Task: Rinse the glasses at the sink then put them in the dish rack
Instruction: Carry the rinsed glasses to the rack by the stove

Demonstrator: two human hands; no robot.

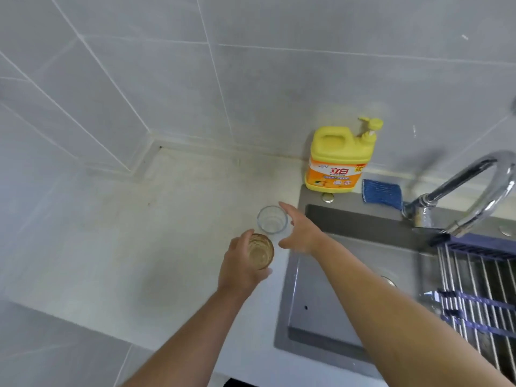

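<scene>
Both forearms come in from the near edge, nearest to us. Left hand (242, 270) is wrapped round the amber glass (260, 251), which stands upright on the surface (167, 247) just left of the sink (321, 303). Right hand (300, 233) is spread wide, fingers (287, 209) along the right side of the clear glass (272, 223); whether they touch it we cannot tell. Clear glass sits just beyond the amber one, near the sink's far left corner. We judge this the pick-up step: neither glass rinsed yet. Next move calls for the right hand to close on the clear glass, then carry both right, under the tap (469, 191). Rack (480, 289) lies over the sink's right side. Soap bottle (340, 157) and cloth (382, 192) stand at the far rim.
</scene>
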